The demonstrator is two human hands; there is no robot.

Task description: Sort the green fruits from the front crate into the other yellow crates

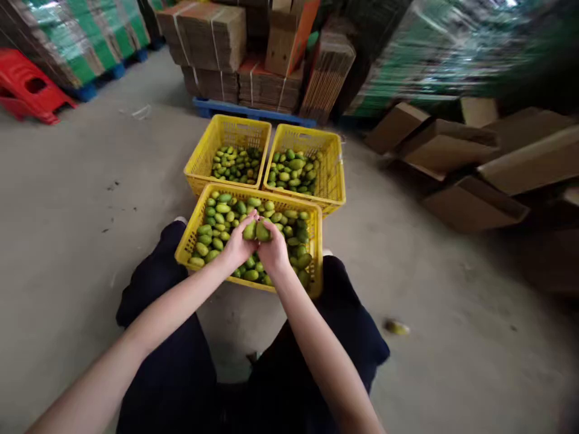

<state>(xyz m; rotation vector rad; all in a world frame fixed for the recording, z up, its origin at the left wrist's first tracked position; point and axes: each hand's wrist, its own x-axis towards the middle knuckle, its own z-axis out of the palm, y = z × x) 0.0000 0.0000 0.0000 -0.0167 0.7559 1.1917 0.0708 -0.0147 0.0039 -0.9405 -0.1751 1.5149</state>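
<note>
Over the front yellow crate (181, 256), my two hands are close together. In my left hand (239, 244) is a green oval fruit (249, 231), with the fingers curled round it. My right hand (274, 250) grips a second fruit (263, 231) right beside the first. Beneath them the crate holds many loose green and yellow-green oval fruits (217, 244), partly hidden by my hands and forearms. The exact kind of fruit is hard to make out.
Behind stand two more yellow crates, the left one (199, 160) and the right one (337, 172), both part-filled with fruit. Flattened cartons (212, 39) are stacked on a blue pallet (253, 113). Open boxes (446, 144) lie right, a red stool (27, 84) left. One fruit (397, 327) lies on the floor.
</note>
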